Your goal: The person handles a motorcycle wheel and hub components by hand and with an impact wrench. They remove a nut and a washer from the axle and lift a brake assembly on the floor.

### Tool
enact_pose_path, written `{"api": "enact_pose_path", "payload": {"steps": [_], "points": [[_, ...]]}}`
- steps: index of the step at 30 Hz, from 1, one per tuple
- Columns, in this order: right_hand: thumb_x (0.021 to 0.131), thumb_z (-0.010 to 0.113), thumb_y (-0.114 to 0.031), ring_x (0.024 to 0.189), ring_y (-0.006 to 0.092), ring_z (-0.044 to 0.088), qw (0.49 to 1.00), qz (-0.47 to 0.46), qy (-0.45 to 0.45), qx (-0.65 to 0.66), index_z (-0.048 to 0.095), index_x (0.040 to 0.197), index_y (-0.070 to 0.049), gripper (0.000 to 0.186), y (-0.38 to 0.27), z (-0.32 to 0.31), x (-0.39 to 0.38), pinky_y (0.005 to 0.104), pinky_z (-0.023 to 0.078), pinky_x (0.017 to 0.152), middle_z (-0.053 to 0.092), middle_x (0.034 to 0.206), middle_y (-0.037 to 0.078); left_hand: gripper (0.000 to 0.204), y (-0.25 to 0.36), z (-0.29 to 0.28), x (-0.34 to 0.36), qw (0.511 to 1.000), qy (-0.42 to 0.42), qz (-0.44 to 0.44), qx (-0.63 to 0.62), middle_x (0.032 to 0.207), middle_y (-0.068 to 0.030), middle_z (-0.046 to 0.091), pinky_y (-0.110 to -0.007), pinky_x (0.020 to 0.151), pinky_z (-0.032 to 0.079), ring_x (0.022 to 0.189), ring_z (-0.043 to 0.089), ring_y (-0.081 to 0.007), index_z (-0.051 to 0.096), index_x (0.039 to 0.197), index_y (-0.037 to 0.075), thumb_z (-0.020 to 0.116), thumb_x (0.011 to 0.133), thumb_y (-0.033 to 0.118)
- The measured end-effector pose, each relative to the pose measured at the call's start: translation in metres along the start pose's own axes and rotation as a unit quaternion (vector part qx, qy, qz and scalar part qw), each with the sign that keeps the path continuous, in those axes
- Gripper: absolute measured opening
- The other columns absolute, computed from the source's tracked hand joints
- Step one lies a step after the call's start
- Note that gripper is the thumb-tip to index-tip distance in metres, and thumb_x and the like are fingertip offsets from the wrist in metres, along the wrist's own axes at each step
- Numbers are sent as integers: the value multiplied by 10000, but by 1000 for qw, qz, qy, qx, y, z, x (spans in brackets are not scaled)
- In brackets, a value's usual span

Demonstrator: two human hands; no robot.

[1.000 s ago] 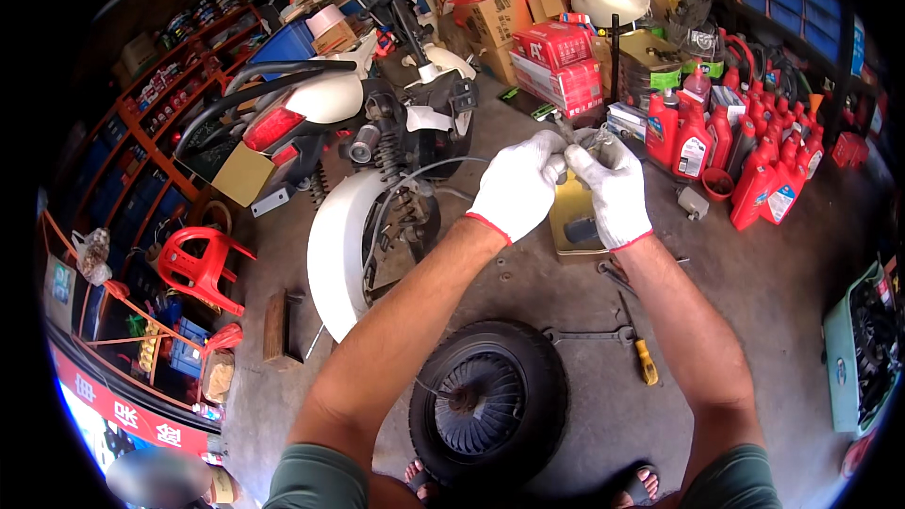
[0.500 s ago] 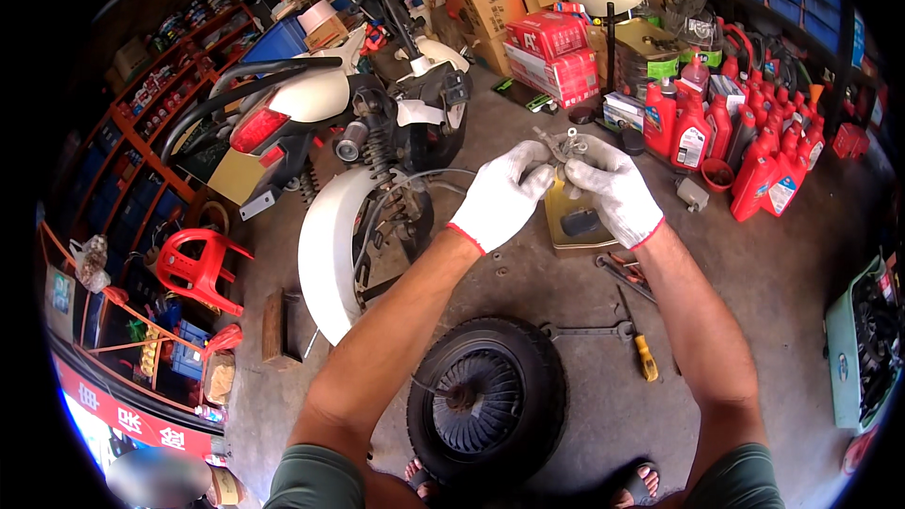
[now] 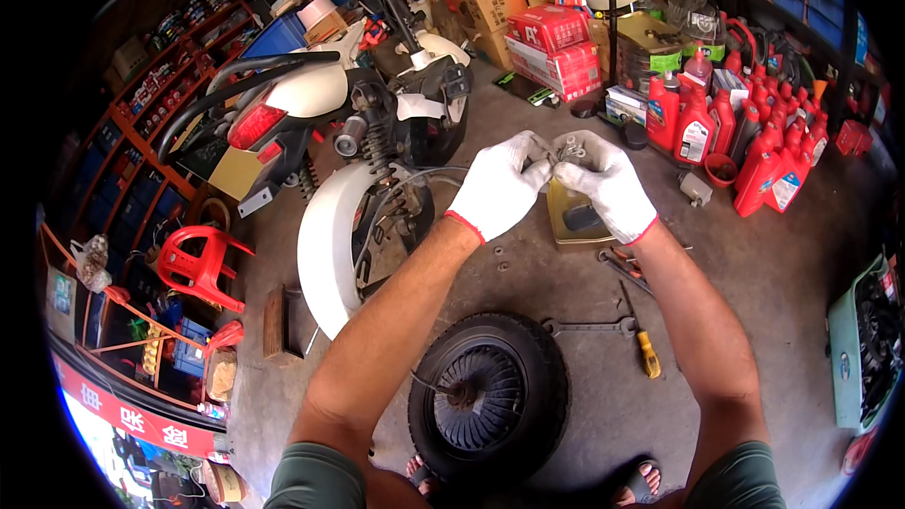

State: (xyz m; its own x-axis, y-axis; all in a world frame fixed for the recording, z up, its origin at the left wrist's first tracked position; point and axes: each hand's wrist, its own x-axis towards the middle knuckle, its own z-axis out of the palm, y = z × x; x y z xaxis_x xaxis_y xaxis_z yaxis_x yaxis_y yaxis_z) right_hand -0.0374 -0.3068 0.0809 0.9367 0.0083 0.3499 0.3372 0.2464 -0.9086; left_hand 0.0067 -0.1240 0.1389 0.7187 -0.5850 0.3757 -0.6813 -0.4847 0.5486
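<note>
White work gloves with red cuffs cover both hands, which meet in front of me above a yellow tray (image 3: 558,234). My left hand (image 3: 500,187) is closed, its thumb and fingers pinching at small metal parts (image 3: 571,147). Close against it, my right hand (image 3: 608,190) curls around the same cluster, where ring-shaped, washer-like pieces show above the fingers. The gloves hide much of the cluster, so its exact make-up is unclear. A dark rounded piece (image 3: 581,218) lies in the tray under my right hand.
Below my arms lies a scooter wheel (image 3: 488,391) with a cable. Right of it are a wrench (image 3: 592,327), a yellow-handled screwdriver (image 3: 648,355) and pliers (image 3: 627,267). A partly dismantled scooter (image 3: 325,250) stands left; red oil bottles (image 3: 695,124) crowd the right.
Both hands have drawn slightly closer together, and the fingers have closed further over the metal parts. Less of the cluster shows now.
</note>
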Motion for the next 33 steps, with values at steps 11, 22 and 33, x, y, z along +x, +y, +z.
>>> {"api": "enact_pose_path", "payload": {"steps": [11,22,33], "points": [[839,809,-123,993,198,675,944,-120,-3,-309,630,1169,-18,390,5,6,4,346,532,885,708,1059,131,122,-12,5,-10,963,39,156,218,804,-220,683,-486,680,556,773,684,-425,641,1007,34,615,896,79],[867,810,-135,844,116,573,969,-26,17,-245,613,1034,-37,277,15,-8,4,298,505,793,630,932,43,134,-32,-11,-18,971,13,-12,239,792,-214,693,-475,728,561,772,707,-410,640,1034,44,586,923,96],[885,759,-35,894,98,618,991,-7,-20,-136,618,1085,-32,244,18,-5,8,287,524,807,652,957,21,134,-36,32,-28,977,-23,-73,-200,909,-2,604,-261,754,478,791,556,-105,606,1023,26,614,999,158]]}}
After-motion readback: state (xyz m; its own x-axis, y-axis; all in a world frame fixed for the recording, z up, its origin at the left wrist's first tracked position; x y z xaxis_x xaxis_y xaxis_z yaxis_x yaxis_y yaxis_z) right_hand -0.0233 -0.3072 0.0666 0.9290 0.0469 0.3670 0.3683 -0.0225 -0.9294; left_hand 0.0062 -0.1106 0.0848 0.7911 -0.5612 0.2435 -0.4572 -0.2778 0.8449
